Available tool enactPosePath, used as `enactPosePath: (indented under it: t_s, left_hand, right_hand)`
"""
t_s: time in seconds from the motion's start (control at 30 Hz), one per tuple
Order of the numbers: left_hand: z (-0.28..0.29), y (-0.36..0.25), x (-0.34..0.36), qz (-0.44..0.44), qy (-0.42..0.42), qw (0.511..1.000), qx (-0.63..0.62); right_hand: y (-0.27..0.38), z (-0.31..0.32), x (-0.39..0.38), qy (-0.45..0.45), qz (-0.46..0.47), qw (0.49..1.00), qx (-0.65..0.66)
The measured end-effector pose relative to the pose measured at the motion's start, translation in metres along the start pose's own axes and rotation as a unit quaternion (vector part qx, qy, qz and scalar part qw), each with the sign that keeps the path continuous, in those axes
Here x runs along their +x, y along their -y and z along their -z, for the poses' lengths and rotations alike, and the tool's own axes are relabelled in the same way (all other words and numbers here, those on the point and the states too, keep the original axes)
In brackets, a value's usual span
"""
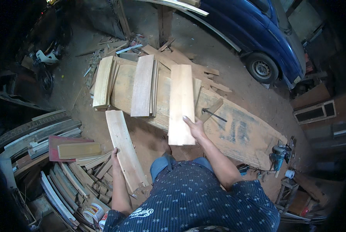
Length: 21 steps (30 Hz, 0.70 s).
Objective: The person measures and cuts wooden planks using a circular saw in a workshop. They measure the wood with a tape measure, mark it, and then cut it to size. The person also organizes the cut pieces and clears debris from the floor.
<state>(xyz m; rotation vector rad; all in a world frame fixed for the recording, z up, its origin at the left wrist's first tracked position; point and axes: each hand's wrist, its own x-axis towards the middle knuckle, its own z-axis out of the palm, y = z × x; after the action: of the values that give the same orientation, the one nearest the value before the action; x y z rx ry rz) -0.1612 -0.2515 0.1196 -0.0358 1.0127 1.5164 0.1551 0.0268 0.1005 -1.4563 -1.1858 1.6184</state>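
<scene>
2 wooden boards are held, 1 in each hand, and the hands are kept well apart. The left hand [115,155] is closed around the edge of the left-hand board [125,150], which is held at a slant beside the worktable [254,141], over the floor. By the right hand [195,128], the right-hand board [181,104] is gripped near its lower corner, with the thumb laid on the upper face; it is held over the worktable, and whether it touches the wood beneath cannot be told. Farther left on the worktable, 2 board stacks [143,85] are set side by side. Just right of the right hand, a dark T-shaped tool [214,114] is seen lying. At the table's right end, a teal power tool [280,157] is placed.
</scene>
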Motion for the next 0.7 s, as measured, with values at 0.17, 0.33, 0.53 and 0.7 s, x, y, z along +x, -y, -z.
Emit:
enactPosePath:
  t_s: [0.17, 0.33, 0.53, 0.7]
  left_hand:
    - [0.024, -0.029, 0.011, -0.021, 0.019, 0.999, -0.024]
    - [0.033, -0.047, 0.030, -0.004, 0.058, 0.997, -0.047]
    - [0.055, -0.054, 0.070, 0.054, -0.070, 0.995, -0.039]
    - [-0.011, -0.079, 0.129, 0.025, 0.026, 0.999, -0.013]
  right_hand:
    - [0.017, -0.125, 0.070, 0.041, 0.000, 0.999, 0.004]
    - [0.032, -0.191, 0.109, 0.063, -0.040, 0.995, -0.068]
    - [0.009, -0.187, 0.058, 0.253, -0.086, 0.938, -0.221]
    - [0.019, -0.193, -0.028, 0.356, -0.205, 0.908, -0.084]
